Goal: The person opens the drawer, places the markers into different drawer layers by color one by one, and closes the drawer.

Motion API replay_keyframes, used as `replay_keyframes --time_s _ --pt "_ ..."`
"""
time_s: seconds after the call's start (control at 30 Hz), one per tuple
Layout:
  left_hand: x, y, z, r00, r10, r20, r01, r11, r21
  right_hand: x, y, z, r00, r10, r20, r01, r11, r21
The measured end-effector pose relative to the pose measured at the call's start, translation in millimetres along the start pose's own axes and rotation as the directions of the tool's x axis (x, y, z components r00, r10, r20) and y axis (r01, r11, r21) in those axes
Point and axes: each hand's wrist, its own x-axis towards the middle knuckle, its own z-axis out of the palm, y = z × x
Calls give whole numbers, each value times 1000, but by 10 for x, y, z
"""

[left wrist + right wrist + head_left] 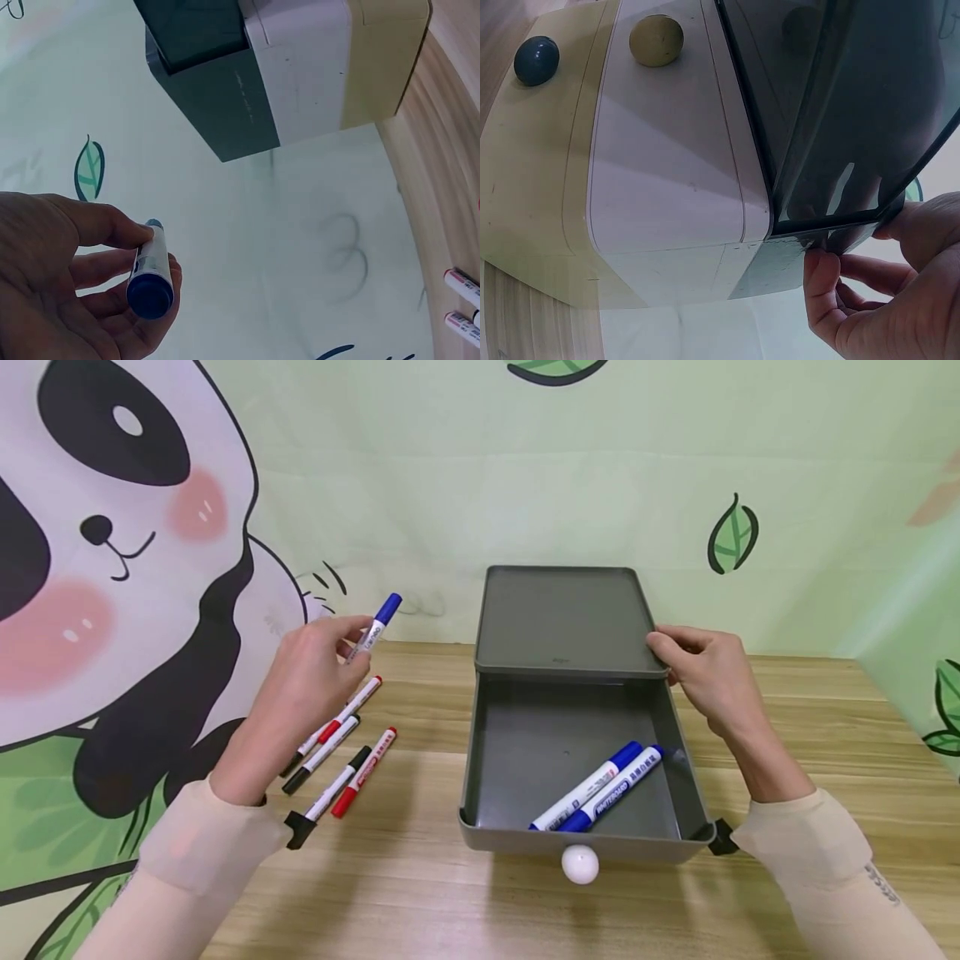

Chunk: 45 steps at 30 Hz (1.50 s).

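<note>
My left hand [307, 672] pinches a blue-capped whiteboard marker [375, 632] between thumb and fingers, raised and tilted, left of the drawer unit. In the left wrist view the marker [154, 262] points its blue end at the camera. My right hand [712, 677] grips the right edge of the dark grey top section [566, 618] of the drawer unit, thumb at the upper rim and fingers along the side. The grey drawer [585, 843] is pulled out, with a round white knob [580, 865] on its front. Two blue whiteboard markers [618, 789] lie slanted inside it.
Several red and black markers [363, 772] lie on the wooden table [420, 893] at the left. Below the grey section are a white drawer [667, 150] with a yellow knob [656, 40] and a yellow drawer [532, 157] with a dark blue knob [536, 61]. A panda-printed backdrop [412, 510] stands behind.
</note>
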Motion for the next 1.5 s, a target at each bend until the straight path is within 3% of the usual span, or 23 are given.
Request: replay_keyframes --time_s 0.4,0.8,1.13,1.5 --pt "-78 234 -53 998 58 -11 -58 998 11 2 5 1 1000 -14 -15 14 1000 1" --pt "-128 542 43 987 156 26 -156 988 -6 17 14 2 1000 -15 -9 15 1000 0" --pt "-116 755 121 977 191 93 -179 977 -117 18 4 4 1000 -4 -4 5 1000 4" --pt "-122 981 254 957 198 210 -150 963 -224 16 11 -4 1000 -15 -6 15 1000 5"
